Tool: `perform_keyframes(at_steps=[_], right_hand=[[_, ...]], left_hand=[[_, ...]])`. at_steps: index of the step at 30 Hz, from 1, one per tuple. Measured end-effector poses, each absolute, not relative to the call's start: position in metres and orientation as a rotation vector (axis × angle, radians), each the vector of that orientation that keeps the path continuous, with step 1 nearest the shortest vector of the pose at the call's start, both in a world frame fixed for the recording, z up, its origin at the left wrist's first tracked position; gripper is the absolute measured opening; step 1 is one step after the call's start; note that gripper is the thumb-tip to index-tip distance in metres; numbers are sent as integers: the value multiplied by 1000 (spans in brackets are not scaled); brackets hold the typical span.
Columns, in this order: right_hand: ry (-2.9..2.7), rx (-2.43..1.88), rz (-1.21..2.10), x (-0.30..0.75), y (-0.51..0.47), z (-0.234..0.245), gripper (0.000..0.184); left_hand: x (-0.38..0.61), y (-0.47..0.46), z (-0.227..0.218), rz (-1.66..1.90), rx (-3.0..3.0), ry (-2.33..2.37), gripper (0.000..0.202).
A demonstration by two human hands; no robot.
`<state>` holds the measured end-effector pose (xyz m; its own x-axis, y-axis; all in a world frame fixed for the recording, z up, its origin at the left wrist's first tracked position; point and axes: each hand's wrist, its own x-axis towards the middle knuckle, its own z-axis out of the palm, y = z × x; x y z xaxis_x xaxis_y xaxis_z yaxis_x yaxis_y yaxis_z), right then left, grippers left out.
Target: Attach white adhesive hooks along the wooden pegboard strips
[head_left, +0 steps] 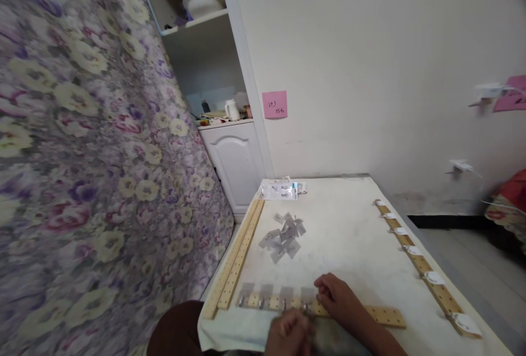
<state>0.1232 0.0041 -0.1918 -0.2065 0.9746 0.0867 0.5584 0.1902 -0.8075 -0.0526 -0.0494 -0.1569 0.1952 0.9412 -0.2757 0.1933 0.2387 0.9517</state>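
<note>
A wooden strip with holes (388, 316) lies across the near part of the table. Several small metal pieces, among them one metal piece (261, 303), sit along its left half, each with a clear square of plastic (266, 291) behind it. My left hand (290, 331) is closed at the near edge of this strip, just below the rightmost metal piece; it is a little blurred. Over the strip's middle, my right hand (335, 294) has its fingers curled together beside the last clear square. Whatever either hand may hold is hidden.
Loose clear packets (284, 237) lie in a pile mid-table. Two bare perforated strips (236, 260) run along the left edge. A strip with several white tags (419, 262) lines the right edge. Blister packaging (279, 190) rests at the back. A flowered curtain (123, 181) hangs left.
</note>
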Motion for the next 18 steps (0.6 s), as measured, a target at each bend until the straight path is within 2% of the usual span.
perform_keyframes(at_steps=[4, 6, 11, 18], right_hand=[[-1856, -1423, 872, 123, 4, -193, 22], [-1857, -1417, 860, 123, 3, -194, 21], [-1868, -1431, 808, 120, 2, -196, 21], [-1866, -1419, 779, 120, 2, -197, 24]], left_hand=[[-77, -4, -112, 887, 1480, 1463, 32], [-90, 25, -104, 723, 1788, 1797, 23], [-101, 76, -116, 545, 1871, 2114, 17], [-95, 83, -128, 390, 1915, 2180, 15]])
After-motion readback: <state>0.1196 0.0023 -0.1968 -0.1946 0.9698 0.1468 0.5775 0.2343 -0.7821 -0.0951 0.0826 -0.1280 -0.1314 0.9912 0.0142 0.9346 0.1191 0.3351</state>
